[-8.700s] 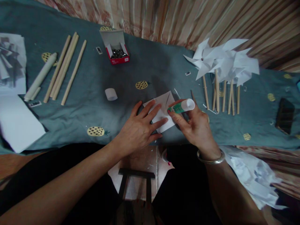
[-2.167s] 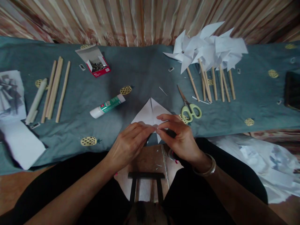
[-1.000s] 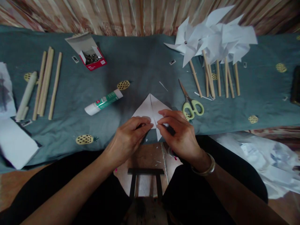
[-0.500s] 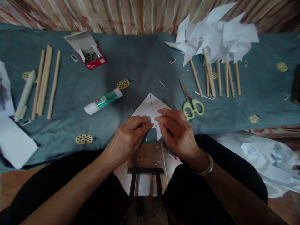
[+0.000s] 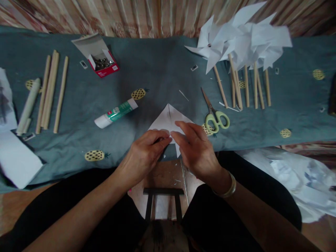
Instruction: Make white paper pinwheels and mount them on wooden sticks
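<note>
- One table (image 5: 157, 63), draped in a green pineapple-print cloth (image 5: 63, 150).
- White pinwheels (image 5: 243, 40) on wooden sticks, bunched at the far right.
- Left hand (image 5: 143, 150): thumb and forefinger pinching the folded white sheet (image 5: 160, 118).
- Right hand (image 5: 198, 150): a fingertip on the sheet, just beside the left thumb; whether it grasps, I cannot tell.
- The sheet itself: middle of the table's near edge, one corner pointing away.
- Open red box (image 5: 107, 71) of small metal pieces, far left.
- Glue stick (image 5: 116, 113), lying left of the sheet.
- Scissors (image 5: 211, 112), right of it.

Left hand (image 5: 145, 148) pinched; right hand (image 5: 200, 150) loosely spread.
</note>
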The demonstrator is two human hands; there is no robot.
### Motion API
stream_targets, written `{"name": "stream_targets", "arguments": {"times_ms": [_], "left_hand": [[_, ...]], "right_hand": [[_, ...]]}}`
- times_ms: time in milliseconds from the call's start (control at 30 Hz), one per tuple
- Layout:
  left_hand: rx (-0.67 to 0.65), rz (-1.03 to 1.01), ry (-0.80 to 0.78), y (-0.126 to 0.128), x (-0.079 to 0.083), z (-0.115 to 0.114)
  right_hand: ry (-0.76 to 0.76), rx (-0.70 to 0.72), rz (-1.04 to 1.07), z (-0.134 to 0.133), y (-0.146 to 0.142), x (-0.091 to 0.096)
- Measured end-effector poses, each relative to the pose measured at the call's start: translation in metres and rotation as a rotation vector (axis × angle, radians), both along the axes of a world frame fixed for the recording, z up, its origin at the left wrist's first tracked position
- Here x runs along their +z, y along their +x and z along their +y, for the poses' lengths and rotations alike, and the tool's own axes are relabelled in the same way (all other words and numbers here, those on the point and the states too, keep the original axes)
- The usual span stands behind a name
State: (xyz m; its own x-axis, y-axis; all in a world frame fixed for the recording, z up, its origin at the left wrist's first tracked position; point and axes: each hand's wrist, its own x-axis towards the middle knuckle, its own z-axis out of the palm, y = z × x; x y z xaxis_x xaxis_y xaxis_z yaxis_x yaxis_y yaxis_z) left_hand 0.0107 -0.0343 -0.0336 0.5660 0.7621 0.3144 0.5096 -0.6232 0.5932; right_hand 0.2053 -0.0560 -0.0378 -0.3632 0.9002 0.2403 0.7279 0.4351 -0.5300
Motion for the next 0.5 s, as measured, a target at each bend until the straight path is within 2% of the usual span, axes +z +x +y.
{"name": "stream_targets", "arguments": {"times_ms": [267,500], "left_hand": [[-0.012,-0.013,0.016,0.0022,-0.002,-0.0011],[-0.018,-0.002,0.067,0.0025,-0.0054,-0.0005]], "right_hand": [[0.063,-0.015,-0.037,-0.0026,-0.0107,-0.0031],[0.079,-0.014,-0.058,0.0021,-0.0071,-0.0009]]}}
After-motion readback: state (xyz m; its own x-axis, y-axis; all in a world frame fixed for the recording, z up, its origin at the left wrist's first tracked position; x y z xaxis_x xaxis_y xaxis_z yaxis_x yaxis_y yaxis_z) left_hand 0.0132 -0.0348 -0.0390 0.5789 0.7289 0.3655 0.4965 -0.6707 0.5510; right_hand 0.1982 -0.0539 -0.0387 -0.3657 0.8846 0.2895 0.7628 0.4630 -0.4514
